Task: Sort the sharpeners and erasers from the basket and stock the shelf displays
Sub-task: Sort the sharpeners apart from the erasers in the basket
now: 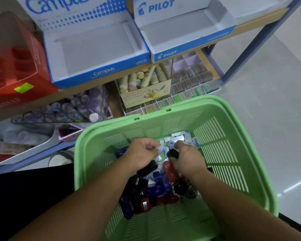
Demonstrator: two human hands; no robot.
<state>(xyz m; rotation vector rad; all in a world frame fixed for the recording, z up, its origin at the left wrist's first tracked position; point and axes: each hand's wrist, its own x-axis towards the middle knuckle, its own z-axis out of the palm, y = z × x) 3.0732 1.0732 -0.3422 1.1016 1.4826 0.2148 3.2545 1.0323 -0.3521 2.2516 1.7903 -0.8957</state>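
Green slotted plastic basket [80, 153], near centre, holds the mixed stock. Left hand [142, 154] pinches 1 small white wrapped eraser [159, 148]: light, slippery film, best taken by its edges. Right hand [188, 160] curls round 1 black plastic sharpener [172, 153]: rigid, light, best gripped across its body.

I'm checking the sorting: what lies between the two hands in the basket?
In the head view, small white wrapped erasers lie between the left hand, which pinches one, and the right hand, which grips a black sharpener.
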